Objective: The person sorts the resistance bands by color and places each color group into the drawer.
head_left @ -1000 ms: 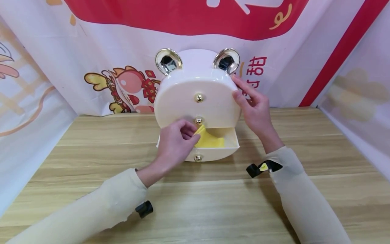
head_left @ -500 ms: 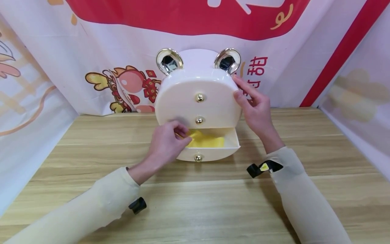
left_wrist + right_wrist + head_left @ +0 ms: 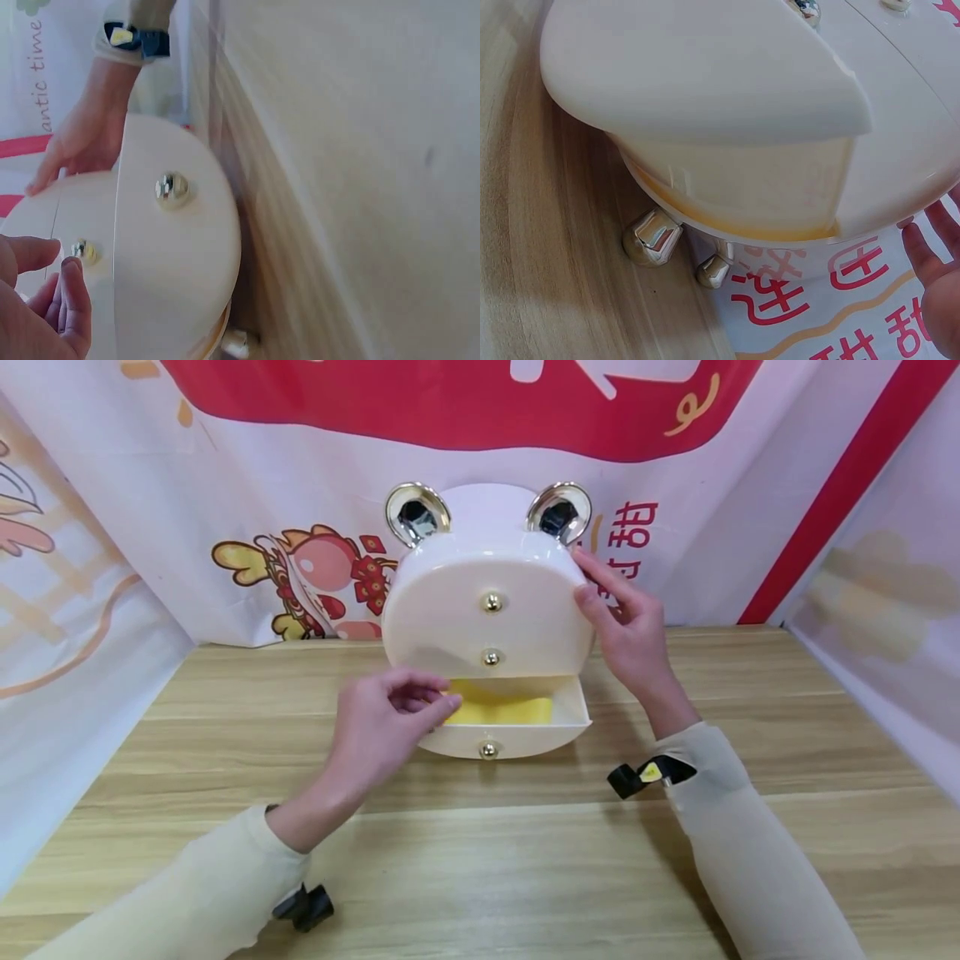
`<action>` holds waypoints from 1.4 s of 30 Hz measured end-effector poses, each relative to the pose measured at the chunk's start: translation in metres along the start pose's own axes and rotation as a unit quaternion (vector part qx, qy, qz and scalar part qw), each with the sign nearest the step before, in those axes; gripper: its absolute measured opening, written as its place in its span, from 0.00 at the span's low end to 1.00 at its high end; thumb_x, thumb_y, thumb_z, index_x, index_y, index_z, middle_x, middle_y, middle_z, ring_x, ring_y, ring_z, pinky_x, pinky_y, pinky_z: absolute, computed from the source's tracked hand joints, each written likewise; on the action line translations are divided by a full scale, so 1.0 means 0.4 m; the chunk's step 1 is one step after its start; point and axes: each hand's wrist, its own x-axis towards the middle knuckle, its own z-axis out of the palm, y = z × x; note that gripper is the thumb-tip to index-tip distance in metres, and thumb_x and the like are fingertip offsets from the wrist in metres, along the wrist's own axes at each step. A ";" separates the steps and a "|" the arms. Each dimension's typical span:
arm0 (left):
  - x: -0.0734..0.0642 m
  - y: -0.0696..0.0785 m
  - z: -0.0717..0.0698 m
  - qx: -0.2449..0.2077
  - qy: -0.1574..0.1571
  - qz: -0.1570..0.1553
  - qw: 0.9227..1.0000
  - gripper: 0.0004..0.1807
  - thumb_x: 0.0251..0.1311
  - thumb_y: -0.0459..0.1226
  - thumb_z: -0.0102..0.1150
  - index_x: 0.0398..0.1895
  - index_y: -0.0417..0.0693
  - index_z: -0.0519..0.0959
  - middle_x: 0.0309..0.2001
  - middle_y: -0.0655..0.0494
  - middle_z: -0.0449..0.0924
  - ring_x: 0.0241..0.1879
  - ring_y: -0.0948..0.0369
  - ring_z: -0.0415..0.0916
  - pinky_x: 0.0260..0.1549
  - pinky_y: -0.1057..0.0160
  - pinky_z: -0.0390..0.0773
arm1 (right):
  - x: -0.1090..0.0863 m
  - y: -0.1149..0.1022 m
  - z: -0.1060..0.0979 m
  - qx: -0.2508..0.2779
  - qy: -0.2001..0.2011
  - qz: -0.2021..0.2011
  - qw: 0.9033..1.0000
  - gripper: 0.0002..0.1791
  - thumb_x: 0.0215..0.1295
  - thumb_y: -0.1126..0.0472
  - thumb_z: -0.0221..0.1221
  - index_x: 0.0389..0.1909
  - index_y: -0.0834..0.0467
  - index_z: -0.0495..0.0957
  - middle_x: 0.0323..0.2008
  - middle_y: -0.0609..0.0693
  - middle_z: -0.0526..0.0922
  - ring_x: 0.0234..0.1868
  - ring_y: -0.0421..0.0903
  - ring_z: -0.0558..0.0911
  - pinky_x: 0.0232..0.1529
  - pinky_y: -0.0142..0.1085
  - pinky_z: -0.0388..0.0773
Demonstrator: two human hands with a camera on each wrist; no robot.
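A white rounded storage box (image 3: 442,610) with gold knobs stands against the backdrop. Its bottom drawer (image 3: 532,742) is pulled out, and a yellow cloth (image 3: 502,706) lies inside. My left hand (image 3: 378,718) is at the drawer's left end, overlapping its edge in the head view. In the left wrist view a gap shows between the thumb and loosely bent fingers (image 3: 75,300), with nothing held. My right hand (image 3: 633,639) rests against the box's upper right side, thumb at the front edge and fingers extended along the side.
Two gold-rimmed ears (image 3: 558,514) stick up from the box top, and shiny gold feet (image 3: 652,238) support it underneath. Behind hangs a printed fabric backdrop (image 3: 315,452). The wooden tabletop (image 3: 480,860) extends in front and to both sides.
My left hand has let go of the yellow cloth, which now lies flat in the drawer, and has moved left. The right hand has stayed on the box.
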 end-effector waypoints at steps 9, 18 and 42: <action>-0.068 -0.028 0.068 0.011 -0.063 -0.014 0.998 0.07 0.58 0.35 0.79 0.39 0.49 0.91 0.34 0.57 0.92 0.30 0.65 0.85 0.30 0.70 0.85 | -0.001 0.001 -0.002 -0.002 0.000 0.000 1.000 0.23 0.79 0.54 0.60 0.72 0.44 0.78 0.74 0.43 0.77 0.70 0.46 0.81 0.59 0.29 0.84; -0.074 -0.062 0.116 0.007 -0.032 -0.017 0.999 0.08 0.55 0.31 0.80 0.38 0.48 0.92 0.35 0.56 0.93 0.30 0.66 0.86 0.32 0.70 0.86 | -0.004 0.001 0.002 -0.005 -0.003 0.000 1.000 0.23 0.79 0.51 0.60 0.72 0.43 0.78 0.75 0.41 0.77 0.70 0.46 0.81 0.59 0.30 0.84; -0.060 -0.069 0.152 0.009 0.036 -0.028 0.999 0.07 0.52 0.35 0.83 0.33 0.51 0.93 0.33 0.58 0.93 0.31 0.67 0.87 0.32 0.71 0.85 | -0.001 0.003 -0.004 0.001 0.003 -0.003 1.000 0.23 0.79 0.54 0.61 0.71 0.45 0.79 0.74 0.44 0.78 0.69 0.44 0.81 0.56 0.25 0.84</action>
